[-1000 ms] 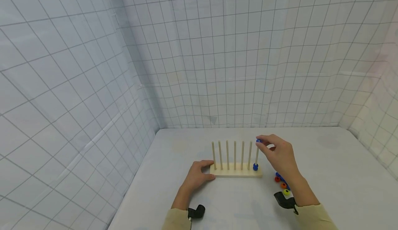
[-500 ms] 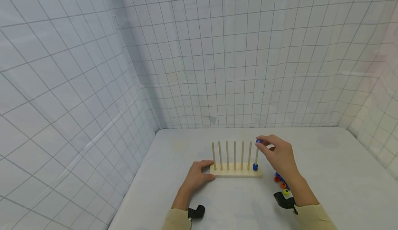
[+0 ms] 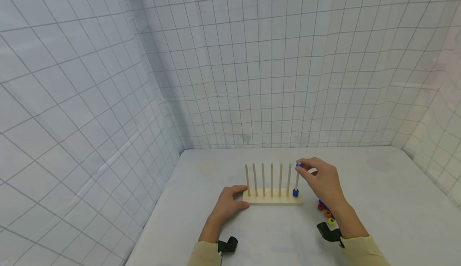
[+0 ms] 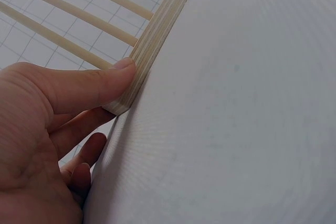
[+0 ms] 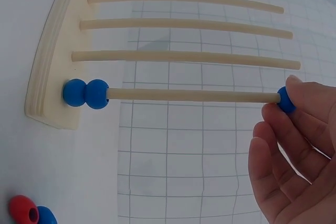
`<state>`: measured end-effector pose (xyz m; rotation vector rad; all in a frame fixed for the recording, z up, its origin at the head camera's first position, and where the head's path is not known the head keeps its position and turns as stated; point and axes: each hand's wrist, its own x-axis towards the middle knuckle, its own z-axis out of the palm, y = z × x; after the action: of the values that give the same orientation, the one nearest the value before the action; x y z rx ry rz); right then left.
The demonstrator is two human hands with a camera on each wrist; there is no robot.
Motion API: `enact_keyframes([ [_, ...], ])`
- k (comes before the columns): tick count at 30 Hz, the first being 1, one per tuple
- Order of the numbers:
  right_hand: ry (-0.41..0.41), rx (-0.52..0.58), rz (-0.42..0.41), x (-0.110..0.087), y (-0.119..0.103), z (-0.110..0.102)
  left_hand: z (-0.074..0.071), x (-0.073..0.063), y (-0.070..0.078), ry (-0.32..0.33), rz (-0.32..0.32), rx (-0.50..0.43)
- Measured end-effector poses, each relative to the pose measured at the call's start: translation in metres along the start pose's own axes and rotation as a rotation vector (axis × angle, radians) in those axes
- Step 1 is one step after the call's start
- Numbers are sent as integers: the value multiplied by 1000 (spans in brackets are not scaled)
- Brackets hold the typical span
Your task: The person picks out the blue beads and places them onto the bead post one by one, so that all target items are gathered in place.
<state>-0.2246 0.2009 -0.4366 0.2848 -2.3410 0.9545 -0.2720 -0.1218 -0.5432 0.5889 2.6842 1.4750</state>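
Two blue beads (image 3: pixel 295 193) sit at six o'clock down the upright rod (image 5: pixel 194 95) from our right grip (image 3: pixel 321 177), pinching another bead (image 5: pixel 286 99), while our left grip (image 3: pixel 227 203) holds the base (image 3: pixel 275 200).

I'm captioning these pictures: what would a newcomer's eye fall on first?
Probably the blue bead pinched by the right hand at the tip of the rightmost peg on a pale wooden rack. Two more blue beads sit at that peg's foot. Then perhaps the loose coloured beads on the white table, right of the rack.
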Motion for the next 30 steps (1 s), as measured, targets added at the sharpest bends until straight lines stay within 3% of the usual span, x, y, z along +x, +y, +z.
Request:
enact_keyframes([
  [30,-46,-12,33,-5,5,2,0,0,-3,-2,6,-6],
])
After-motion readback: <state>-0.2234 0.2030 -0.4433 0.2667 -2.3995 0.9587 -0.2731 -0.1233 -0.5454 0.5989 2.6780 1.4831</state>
